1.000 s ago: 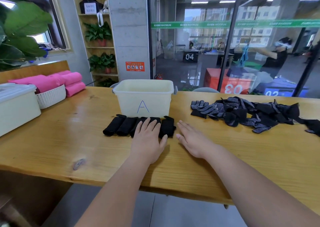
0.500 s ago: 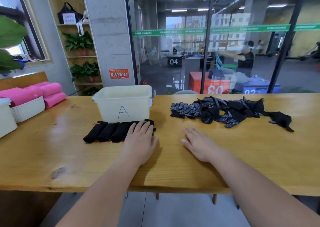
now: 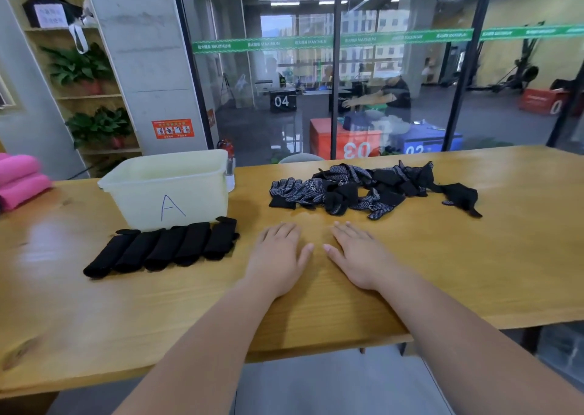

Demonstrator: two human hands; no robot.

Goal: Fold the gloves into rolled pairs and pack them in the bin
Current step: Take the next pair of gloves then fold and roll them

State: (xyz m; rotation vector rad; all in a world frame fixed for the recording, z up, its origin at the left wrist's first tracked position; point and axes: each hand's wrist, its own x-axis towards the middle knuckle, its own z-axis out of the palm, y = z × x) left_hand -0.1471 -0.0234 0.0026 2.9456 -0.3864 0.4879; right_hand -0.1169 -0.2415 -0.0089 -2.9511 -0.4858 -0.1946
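**Both hands flat on the wood, gloves just ahead**

The left hand [image 3: 278, 256] and right hand [image 3: 360, 256] lie palm-down, side by side on the glossy wooden table [image 3: 442, 272], fingers straight and relaxed, grasping nothing. Beyond the right fingertips sits a loose pile of black dotted gloves [image 3: 363, 190]. Left of the left fingers, five rolled pairs [image 3: 164, 248] lie in a row, untouched, against the front of the pale bin [image 3: 170, 190] marked "A". Far to the left of the fingers, pink rolls [image 3: 19, 180] sit at the table's edge. Past the table stand a glass wall [image 3: 379, 67] with a green stripe, a concrete pillar [image 3: 142, 51] and a plant shelf [image 3: 85, 98].
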